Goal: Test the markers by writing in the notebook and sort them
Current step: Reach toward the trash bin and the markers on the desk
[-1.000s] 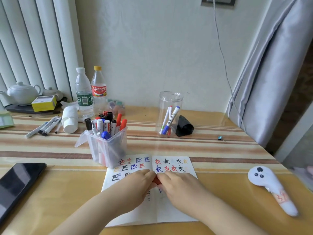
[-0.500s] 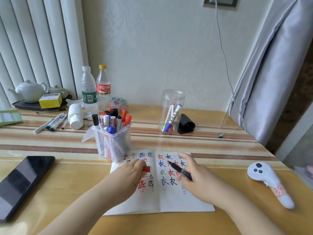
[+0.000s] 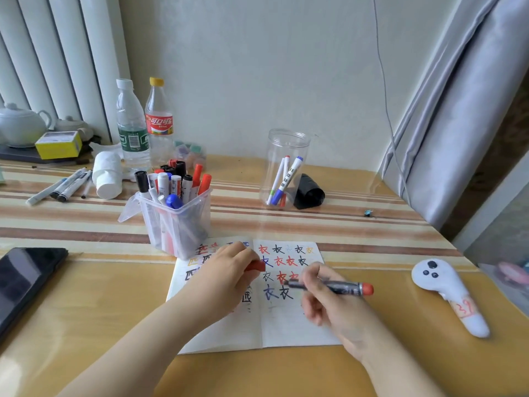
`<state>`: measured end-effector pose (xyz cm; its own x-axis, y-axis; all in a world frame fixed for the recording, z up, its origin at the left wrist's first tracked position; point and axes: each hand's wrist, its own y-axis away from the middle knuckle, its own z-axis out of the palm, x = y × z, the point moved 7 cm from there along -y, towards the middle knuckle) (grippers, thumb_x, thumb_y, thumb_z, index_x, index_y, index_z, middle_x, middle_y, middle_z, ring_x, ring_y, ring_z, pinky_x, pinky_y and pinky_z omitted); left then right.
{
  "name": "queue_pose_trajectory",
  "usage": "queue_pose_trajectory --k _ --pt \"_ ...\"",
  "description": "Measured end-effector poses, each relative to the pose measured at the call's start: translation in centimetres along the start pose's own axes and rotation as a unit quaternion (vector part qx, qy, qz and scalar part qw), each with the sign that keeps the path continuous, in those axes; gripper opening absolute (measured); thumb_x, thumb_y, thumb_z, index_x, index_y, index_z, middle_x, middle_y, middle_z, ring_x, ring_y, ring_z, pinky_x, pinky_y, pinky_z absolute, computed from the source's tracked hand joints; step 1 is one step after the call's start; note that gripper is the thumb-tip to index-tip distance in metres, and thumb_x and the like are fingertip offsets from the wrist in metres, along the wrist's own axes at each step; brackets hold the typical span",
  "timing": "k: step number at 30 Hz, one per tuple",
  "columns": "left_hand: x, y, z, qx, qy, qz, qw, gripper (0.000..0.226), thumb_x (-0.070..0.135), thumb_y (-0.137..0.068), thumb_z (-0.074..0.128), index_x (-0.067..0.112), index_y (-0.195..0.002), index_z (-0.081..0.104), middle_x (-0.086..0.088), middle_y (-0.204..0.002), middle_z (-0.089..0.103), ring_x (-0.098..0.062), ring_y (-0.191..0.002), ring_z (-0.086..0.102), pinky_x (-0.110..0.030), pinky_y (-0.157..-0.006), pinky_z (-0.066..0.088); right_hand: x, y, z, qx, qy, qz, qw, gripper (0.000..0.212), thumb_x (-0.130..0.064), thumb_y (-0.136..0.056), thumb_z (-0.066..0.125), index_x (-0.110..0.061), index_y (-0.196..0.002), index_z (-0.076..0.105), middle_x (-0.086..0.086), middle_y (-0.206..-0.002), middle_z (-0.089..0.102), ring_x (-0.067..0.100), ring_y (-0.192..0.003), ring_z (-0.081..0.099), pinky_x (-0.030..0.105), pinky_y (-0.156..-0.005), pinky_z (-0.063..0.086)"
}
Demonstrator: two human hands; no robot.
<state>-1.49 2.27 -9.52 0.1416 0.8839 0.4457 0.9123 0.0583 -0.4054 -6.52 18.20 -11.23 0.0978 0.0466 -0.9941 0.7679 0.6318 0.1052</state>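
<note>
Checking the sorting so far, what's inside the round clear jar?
The round clear jar holds a few white markers with blue, red and green ends, standing tilted. Their exact number is unclear where they overlap.

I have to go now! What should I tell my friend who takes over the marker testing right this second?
Left hand holds the red cap. Right hand holds the uncapped red marker, tip at the notebook.
Done: many test characters on both pages; three markers in the round jar.
Left: test this one, cap it, sort it, then work through the full square tub.
</note>
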Motion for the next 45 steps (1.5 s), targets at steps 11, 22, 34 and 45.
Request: queue_pose_trajectory --k 11,22,34,45 --pt "-1.2 1.2 2.6 -0.007 0.066 0.022 0.998 0.019 0.036 -0.084 0.047 0.032 -0.097 0.06 0.023 -0.094 0.055 0.003 -0.097 0.049 -0.024 -0.086 0.04 1.7 -0.9 0.1 0.106 0.227 -0.102 0.963 0.022 -0.048 -0.071 0.059 -0.029 -0.062 0.053 -0.004 -0.045 0.045 0.012 -0.047 0.042 0.028 -0.053 0.039" --pt "-1.8 0.9 3.1 -0.004 0.064 0.011 0.998 0.02 0.04 -0.083 0.044 0.033 -0.095 0.058 0.028 -0.091 0.051 0.002 -0.095 0.049 -0.029 -0.085 0.044 2.4 -1.5 0.6 0.096 0.28 -0.095 0.951 0.02 -0.038 -0.073 0.059 -0.027 -0.063 0.045 -0.008 -0.048 0.047 0.013 -0.048 0.043 0.032 -0.051 0.039" --pt "-1.8 1.0 3.2 -0.014 0.069 0.002 0.998 0.027 0.043 -0.083 0.039 0.033 -0.096 0.061 0.023 -0.092 0.058 0.002 -0.095 0.048 -0.03 -0.086 0.043 2.2 -0.9 1.1 0.07 0.25 -0.069 0.963 0.03 -0.014 -0.085 0.064 -0.017 -0.063 0.044 -0.003 -0.046 0.049 0.012 -0.044 0.051 0.022 -0.045 0.036" --pt "-1.4 1.3 2.1 -0.008 0.121 -0.013 0.993 0.02 0.032 -0.085 0.046 0.03 -0.098 0.061 0.026 -0.089 0.06 0.004 -0.09 0.053 -0.019 -0.081 0.043 0.4 -0.6 0.0 0.093 0.118 -0.102 0.983 0.02 -0.039 -0.065 0.071 -0.025 -0.066 0.058 -0.006 -0.055 0.056 0.008 -0.052 0.052 0.018 -0.054 0.043"
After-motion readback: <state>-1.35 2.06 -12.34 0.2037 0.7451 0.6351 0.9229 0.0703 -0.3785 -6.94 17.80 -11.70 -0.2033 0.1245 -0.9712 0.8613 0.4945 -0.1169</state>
